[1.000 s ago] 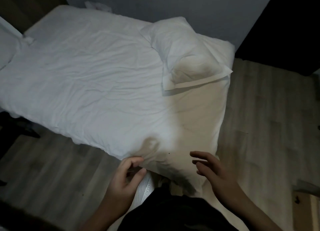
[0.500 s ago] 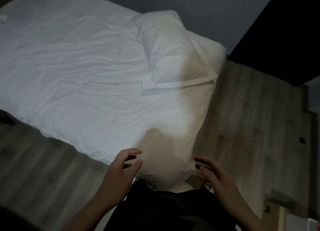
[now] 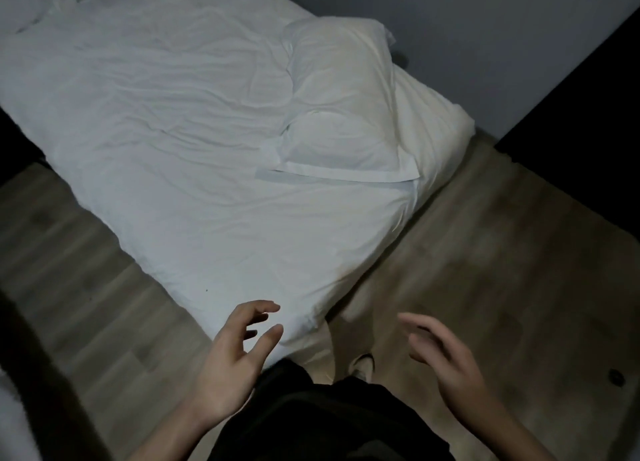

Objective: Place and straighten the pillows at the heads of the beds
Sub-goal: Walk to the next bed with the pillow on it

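Note:
A white pillow (image 3: 343, 104) lies at the head of the bed (image 3: 173, 142), near the grey wall, with its open flap end toward me. The white sheet is wrinkled. My left hand (image 3: 232, 360) hovers just off the bed's near corner, fingers loosely spread and holding nothing. Over the floor to the right of that corner is my right hand (image 3: 446, 360), also relaxed and empty. Neither hand touches the bedding.
Wood-look flooring (image 3: 485, 252) runs on both sides of the bed. The grey wall (image 3: 485, 45) stands behind the bed head, with a dark opening (image 3: 595, 114) at the right. Another white bedding item (image 3: 24, 7) shows at the top left. My dark clothing fills the bottom centre.
My left hand has let go of the sheet at the bed's near corner. Both hands have drawn back from the bed, and the view has shifted so the bed sits further left.

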